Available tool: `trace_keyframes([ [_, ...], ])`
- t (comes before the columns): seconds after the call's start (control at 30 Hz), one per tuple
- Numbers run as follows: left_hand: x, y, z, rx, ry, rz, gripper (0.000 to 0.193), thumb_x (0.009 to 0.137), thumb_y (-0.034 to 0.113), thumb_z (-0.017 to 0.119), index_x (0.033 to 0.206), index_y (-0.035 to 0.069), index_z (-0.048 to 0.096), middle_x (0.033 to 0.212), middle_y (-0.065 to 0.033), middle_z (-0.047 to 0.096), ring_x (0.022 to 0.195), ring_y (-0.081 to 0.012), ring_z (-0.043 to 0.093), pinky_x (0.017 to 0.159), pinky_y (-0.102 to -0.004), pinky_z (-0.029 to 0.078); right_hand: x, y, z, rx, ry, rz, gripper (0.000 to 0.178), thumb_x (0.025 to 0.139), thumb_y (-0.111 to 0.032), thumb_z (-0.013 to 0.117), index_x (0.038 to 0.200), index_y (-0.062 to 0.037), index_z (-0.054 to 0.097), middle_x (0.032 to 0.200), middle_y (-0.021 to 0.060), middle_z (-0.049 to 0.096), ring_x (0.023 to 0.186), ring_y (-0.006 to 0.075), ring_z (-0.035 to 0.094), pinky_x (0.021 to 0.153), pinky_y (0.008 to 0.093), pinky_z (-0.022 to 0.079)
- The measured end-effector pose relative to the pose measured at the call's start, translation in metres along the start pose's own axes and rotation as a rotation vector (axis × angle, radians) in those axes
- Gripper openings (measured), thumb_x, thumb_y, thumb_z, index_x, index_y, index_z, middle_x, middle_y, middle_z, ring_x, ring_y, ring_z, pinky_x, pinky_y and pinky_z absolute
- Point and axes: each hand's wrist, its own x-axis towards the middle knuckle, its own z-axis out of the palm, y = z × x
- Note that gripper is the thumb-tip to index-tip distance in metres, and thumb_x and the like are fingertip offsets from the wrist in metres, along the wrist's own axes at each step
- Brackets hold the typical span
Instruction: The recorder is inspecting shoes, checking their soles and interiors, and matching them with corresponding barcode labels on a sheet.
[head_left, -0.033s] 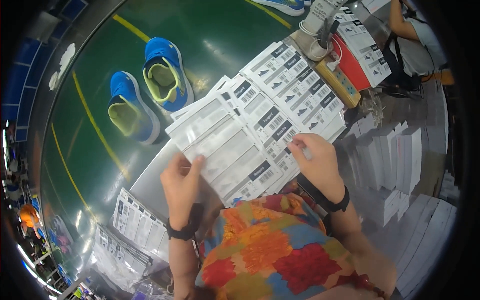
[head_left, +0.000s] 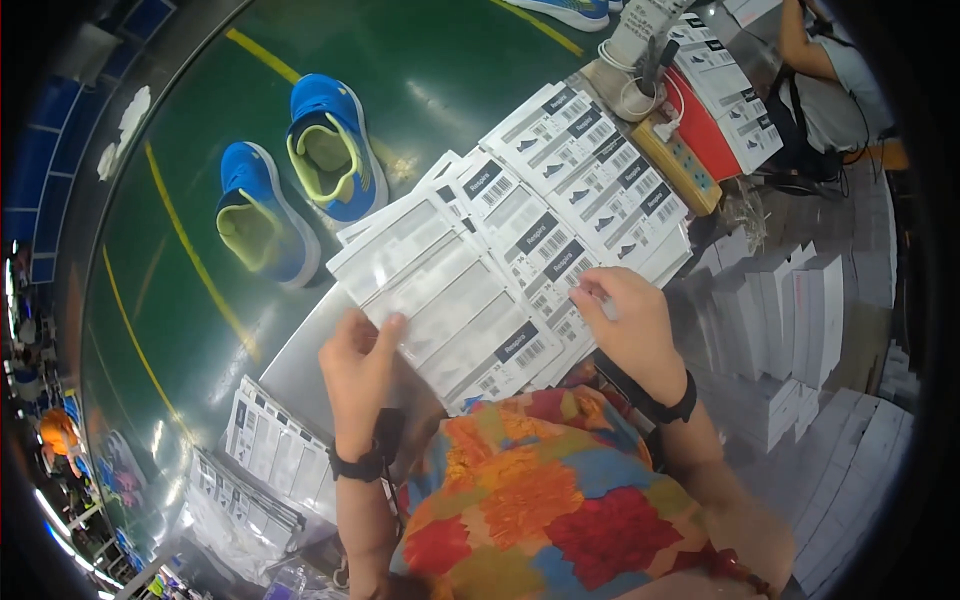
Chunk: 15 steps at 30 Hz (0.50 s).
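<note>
In front of my body lies a white sheet of shoe-box labels (head_left: 455,310), most of its label spaces bare and one printed label left near its lower corner. My left hand (head_left: 362,365) pinches the sheet's left edge, thumb on top and fingers beneath. Over the sheet's right side, my right hand (head_left: 632,318) is closed with thumb and fingertips together; whatever is between them is too small to make out. Further label sheets (head_left: 590,180), printed with shoe pictures and barcodes, overlap beneath and beyond. Two blue running shoes with lime linings, a nearer one (head_left: 262,225) and a farther one (head_left: 330,150), stand to the left.
A green belt (head_left: 180,290) with yellow lines runs along the left. A wooden-sided power strip (head_left: 680,165) with cords sits at the right. Stacked white boxes or cartons (head_left: 780,320) fill the lower right; bundled label sheets (head_left: 275,450) lie lower left. Another person's arm (head_left: 808,45) shows top right.
My left hand and the label sheet have shifted very slightly left. My right hand has also moved a touch left.
</note>
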Motion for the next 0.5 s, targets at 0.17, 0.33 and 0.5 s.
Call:
trace_keyframes([
  [0.17,-0.012,-0.001,0.013,-0.539,-0.175,-0.264,0.023,0.085,0.018,0.063,0.088,-0.003,0.055,0.06,-0.0054,0.058,0.051,-0.0095,0.048,0.048,-0.0278,0.04,0.004,-0.013,0.011,-0.005,-0.048,-0.04,0.018,0.079,-0.015,0.067,0.088,-0.0009,0.063,0.08,0.0131,0.063,0.071,0.029,0.061,0.063,0.0355,0.049],
  [0.33,-0.035,0.032,-0.001,0.116,-0.109,0.0,0.014,0.09,0.013,0.056,0.098,0.002,0.055,0.083,-0.0033,0.063,0.063,-0.0171,0.054,0.06,-0.0284,0.046,0.004,-0.012,0.009,-0.074,0.023,-0.034,0.015,0.078,-0.011,0.068,0.088,-0.0003,0.063,0.081,0.0131,0.063,0.071,0.0269,0.062,0.062,0.0334,0.048],
  [0.5,-0.035,0.008,-0.041,-0.869,-0.024,0.058,0.019,0.089,0.012,0.056,0.105,0.005,0.049,0.088,-0.0077,0.057,0.075,-0.0193,0.054,0.075,-0.0318,0.046,-0.001,-0.019,0.017,-0.062,0.034,-0.169,0.015,0.076,-0.009,0.068,0.088,-0.0017,0.063,0.08,0.0128,0.063,0.073,0.0284,0.061,0.063,0.0346,0.048],
])
